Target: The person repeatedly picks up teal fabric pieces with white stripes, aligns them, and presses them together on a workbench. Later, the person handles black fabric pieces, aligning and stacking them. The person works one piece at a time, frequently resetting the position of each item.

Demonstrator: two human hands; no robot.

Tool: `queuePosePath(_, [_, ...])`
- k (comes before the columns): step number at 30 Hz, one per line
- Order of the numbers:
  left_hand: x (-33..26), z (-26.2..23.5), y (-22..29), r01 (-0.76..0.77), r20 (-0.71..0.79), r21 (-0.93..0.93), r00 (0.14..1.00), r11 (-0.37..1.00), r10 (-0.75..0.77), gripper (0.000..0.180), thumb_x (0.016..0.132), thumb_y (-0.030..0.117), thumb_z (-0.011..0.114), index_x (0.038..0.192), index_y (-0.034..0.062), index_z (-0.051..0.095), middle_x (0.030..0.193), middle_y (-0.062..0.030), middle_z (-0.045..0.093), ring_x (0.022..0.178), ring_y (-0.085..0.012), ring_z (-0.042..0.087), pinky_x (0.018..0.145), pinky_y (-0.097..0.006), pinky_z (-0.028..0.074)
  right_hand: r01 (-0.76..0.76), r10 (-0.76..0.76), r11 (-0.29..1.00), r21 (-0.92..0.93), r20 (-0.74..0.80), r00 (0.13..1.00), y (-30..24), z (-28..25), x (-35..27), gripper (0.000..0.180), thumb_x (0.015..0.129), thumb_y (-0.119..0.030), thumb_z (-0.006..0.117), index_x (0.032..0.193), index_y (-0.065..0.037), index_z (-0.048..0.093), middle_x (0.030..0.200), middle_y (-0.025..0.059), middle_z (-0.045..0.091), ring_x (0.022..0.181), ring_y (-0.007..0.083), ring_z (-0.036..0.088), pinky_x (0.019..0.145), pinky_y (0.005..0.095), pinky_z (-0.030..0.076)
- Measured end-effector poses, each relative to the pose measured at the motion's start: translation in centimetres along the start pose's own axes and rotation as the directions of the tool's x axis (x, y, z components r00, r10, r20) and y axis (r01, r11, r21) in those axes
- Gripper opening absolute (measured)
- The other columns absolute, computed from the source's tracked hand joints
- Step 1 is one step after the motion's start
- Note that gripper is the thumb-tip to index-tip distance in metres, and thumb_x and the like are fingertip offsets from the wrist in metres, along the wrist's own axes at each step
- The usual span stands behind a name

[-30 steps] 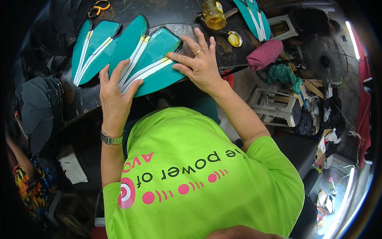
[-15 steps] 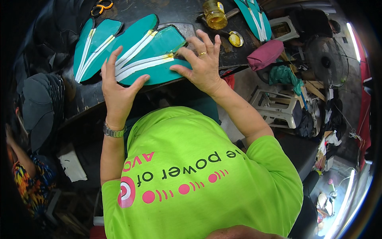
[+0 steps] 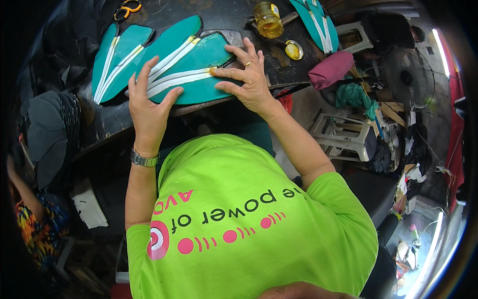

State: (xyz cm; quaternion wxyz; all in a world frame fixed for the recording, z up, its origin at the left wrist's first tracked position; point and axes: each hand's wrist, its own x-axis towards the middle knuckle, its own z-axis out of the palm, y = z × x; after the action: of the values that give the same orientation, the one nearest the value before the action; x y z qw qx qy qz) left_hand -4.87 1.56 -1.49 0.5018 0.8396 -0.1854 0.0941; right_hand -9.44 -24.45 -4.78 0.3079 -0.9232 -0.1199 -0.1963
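Note:
A teal sole-shaped piece [image 3: 199, 94] lies at the table's near edge, with two white straps [image 3: 184, 77] meeting in a V near my left hand [image 3: 151, 112]. That hand is open, its fingers and thumb spread over the narrow end of the V. My right hand [image 3: 249, 82] is also open, with one fingertip at the yellow-smeared strap end and the thumb by the near edge. More teal pieces lie just beyond and to the left, including a similar strapped piece [image 3: 113, 65]. The undersides of the pieces are hidden.
On the dark table [image 3: 224, 17] stand a glass jar of amber liquid [image 3: 269, 21] and its lid [image 3: 294, 50]. Orange-handled scissors [image 3: 130, 7] lie at the far left. A maroon pouch [image 3: 330, 70], plastic stools [image 3: 343, 134] and a fan [image 3: 408, 77] are at right.
My right hand has shifted slightly left, and its fingers have come down onto the teal piece at the strap end. My left hand has barely moved.

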Motion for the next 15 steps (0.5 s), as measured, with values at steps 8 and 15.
queuePosePath(8, [3.8, -2.3, -0.1, -0.031, 0.074, -0.085, 0.997, 0.996, 0.037, 0.091, 0.074, 0.006, 0.086, 0.153, 0.0145, 0.042, 0.14, -0.0182, 0.05, 0.121, -0.029, 0.06, 0.1, -0.04, 0.053, -0.111, 0.141, 0.985, 0.13, -0.247, 0.959, -1.0, -2.4, 0.8, 0.024, 0.081, -0.032, 0.084, 0.093, -0.013, 0.075, 0.112, 0.0099, 0.062, 0.116, 0.0322, 0.056, 0.102, 0.0491, 0.04])
queuePosePath(15, [4.6, 0.9, -0.7, 0.08, 0.067, -0.402, 0.996, 0.912, -0.058, 0.088, 0.075, 0.005, 0.086, 0.152, 0.0128, 0.043, 0.14, -0.0179, 0.047, 0.12, -0.0305, 0.062, 0.094, -0.037, 0.058, -0.387, 0.359, 0.828, -0.406, -0.146, 0.922, 1.3, -6.5, 2.2, 0.058, 0.091, -0.035, 0.071, 0.141, -0.012, 0.054, 0.092, 0.0178, 0.071, 0.081, 0.0379, 0.07, 0.071, 0.0483, 0.055])
